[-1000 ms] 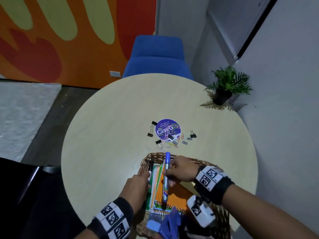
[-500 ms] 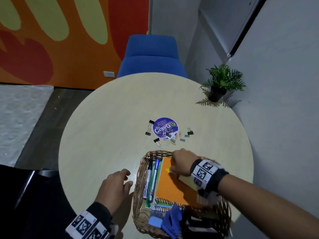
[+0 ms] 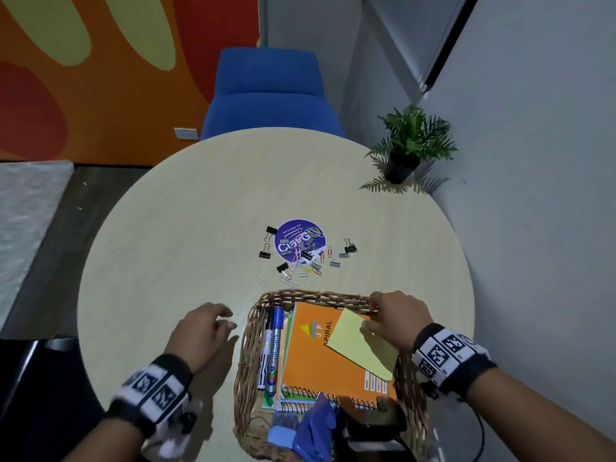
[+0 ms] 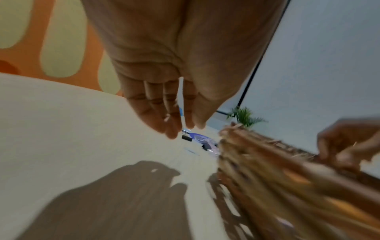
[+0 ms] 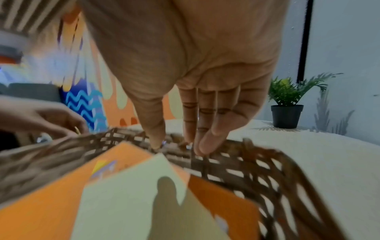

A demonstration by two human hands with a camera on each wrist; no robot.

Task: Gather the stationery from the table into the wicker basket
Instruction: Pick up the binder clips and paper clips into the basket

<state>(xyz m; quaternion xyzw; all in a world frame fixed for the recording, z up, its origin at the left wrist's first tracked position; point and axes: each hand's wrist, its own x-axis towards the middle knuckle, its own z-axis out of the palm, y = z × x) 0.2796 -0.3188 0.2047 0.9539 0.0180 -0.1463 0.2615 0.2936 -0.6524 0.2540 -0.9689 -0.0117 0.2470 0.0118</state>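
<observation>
Both my hands hold nothing: left hand (image 3: 203, 331) hovers relaxed over the table (image 3: 166, 228) beside the basket (image 3: 248, 355), right hand (image 3: 396, 316) touches its far rim with straight fingers, while clips (image 3: 301, 258) lie on the table beyond it.

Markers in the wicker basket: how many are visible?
2, side by side along the wicker basket's left wall: a white-barrelled marker against the wall, a blue-capped marker between it and the orange notebook. Others may lie hidden underneath.
</observation>
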